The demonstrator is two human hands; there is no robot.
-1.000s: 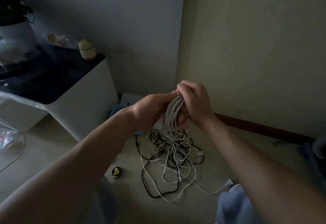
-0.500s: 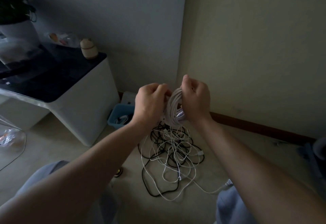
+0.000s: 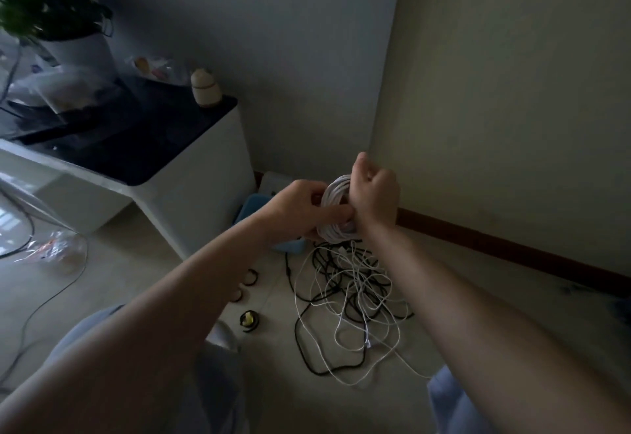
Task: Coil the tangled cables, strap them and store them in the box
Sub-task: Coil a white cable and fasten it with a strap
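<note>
Below the white coil (image 3: 336, 208), the tangled cables (image 3: 348, 300) lie loose on the floor, with the straps (image 3: 251, 277) down-left of it. The coil stands upright between your grips: your left hand (image 3: 304, 210) pinches it and your right hand (image 3: 374, 194) is curled round it. The blue box (image 3: 252, 208) sits just left of the coil, on your left hand's side.

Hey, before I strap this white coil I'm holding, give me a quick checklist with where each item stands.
1. Grip on white coil by left hand and right hand: ok.
2. Loops bundled tidily: ok.
3. Tail clear of floor tangle: cannot tell.
4. Reach to black straps on floor by left forearm: ok.
5. Room in blue box: cannot tell, mostly hidden.
</note>
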